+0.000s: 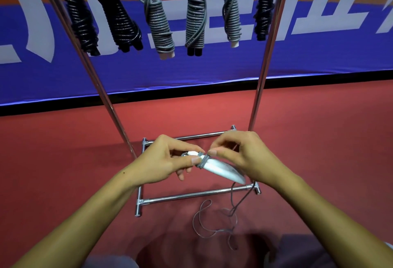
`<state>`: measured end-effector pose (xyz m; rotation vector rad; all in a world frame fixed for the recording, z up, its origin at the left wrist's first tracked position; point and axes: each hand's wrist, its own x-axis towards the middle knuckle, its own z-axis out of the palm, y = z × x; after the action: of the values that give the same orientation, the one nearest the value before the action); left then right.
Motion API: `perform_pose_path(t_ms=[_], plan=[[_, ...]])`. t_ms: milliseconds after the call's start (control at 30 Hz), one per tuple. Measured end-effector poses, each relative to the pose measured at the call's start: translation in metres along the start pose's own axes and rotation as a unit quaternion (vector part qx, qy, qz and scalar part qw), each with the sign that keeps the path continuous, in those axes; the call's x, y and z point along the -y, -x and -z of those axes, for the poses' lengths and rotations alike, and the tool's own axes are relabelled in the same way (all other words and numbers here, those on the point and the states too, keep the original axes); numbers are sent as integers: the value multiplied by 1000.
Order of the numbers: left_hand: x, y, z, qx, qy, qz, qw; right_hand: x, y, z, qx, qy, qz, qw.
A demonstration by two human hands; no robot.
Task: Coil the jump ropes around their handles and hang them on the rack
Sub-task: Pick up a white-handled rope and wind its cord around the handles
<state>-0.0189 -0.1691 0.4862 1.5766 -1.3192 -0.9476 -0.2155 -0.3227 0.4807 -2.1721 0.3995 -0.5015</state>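
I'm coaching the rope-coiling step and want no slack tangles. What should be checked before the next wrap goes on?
1. Left hand grips the white handles: ok.
2. Right hand pinches the grey cord at the wraps: ok.
3. First turns sit tight, side by side: ok.
4. Loose cord free of the rack base: not ok, it crosses the front bar.
5. Free place among the coiled ropes above: cannot tell.

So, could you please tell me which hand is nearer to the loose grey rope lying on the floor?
Right. The right hand is almost directly above the loose rope on the floor, which trails down beneath it. The left hand is farther to the left, gripping the white handles.
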Motion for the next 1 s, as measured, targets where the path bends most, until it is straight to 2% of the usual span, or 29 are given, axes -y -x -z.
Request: perform_pose_path(t_ms=[100,200,367,433,533,633,700,800,867,1000], plan=[[-6,3,1,33,33,-5,999,4,0,0,18,-149,-47,988],[-11,5,3,41,61,-27,997,5,1,2,55,-229,-84,968],[-13,8,4,34,110,-78,990,13,4,5,72,-340,-129,929],[-12,7,1,17,149,-89,985,15,2,0,57,-382,-135,913],[-8,5,-9,-33,227,-83,970,17,-2,-22,-26,-472,-129,872],[-4,1,-17,-100,266,-77,956,14,-5,-48,-117,-471,-109,867],[-2,1,-21,-155,268,-64,949,11,-9,-58,-148,-447,-121,874],[0,1,-22,-221,250,-45,941,12,-13,-66,-113,-421,-141,889],[2,4,-19,-236,244,-39,940,15,-13,-71,-91,-422,-126,893],[3,11,-23,-243,224,-31,943,18,-6,-73,-106,-421,-110,894]])
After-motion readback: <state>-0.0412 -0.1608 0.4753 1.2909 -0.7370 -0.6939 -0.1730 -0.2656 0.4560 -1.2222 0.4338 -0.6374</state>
